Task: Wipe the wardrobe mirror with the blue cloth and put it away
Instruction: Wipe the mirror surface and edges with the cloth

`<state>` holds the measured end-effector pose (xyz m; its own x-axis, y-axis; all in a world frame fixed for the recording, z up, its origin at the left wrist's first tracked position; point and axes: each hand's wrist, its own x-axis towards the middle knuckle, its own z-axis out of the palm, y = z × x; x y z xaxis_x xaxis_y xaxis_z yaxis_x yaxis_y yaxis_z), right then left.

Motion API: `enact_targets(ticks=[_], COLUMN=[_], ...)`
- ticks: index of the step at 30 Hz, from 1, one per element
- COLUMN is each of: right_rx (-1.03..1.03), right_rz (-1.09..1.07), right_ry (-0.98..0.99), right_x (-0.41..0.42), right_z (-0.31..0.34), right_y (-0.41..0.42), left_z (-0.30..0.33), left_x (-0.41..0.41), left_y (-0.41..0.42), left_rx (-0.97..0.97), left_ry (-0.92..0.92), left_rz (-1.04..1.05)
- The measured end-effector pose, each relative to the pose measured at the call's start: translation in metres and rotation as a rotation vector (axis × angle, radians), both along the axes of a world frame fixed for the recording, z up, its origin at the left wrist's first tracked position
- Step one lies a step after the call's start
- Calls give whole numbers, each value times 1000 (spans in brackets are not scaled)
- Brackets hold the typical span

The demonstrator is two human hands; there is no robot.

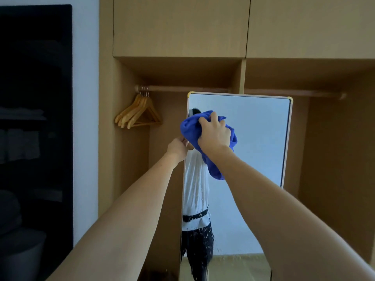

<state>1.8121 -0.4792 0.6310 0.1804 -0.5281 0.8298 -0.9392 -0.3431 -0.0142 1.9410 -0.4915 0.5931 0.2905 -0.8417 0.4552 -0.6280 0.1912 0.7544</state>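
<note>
Against the mirror (253,138) glass, I am pressing the bunched cloth (213,157) with my right hand (215,133), fingers curled into it, while my left hand (178,146) is gripping the mirror's left edge

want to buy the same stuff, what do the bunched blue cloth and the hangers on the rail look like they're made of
The bunched blue cloth looks like soft microfibre or terry: matte, fuzzy, folding limply under the right hand. The pale hangers look like light varnished wood with thin metal hooks; grain is too small to confirm.
</note>
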Motion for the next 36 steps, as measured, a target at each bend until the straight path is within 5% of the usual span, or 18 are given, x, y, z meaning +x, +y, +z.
enact_targets(ticks=[8, 17, 23, 28, 36], right_rx=[-96, 22, -77, 52, 8], right_rz=[-47, -35, -40, -106, -106], right_ry=[-94, -8, -151, 44, 45], right_x=[-20, -33, -46, -47, -52], right_z=[62, 8, 57, 42, 15], right_y=[-3, -5, -1, -21, -25], left_z=[0, 5, 32, 59, 72], left_x=[0, -3, -4, -10, 5], left_y=[-3, 5, 7, 1, -8], left_rx=[65, 83, -97, -291, -168], left_ry=[33, -29, 72, 267, 388], left_rz=[60, 75, 95, 45, -106])
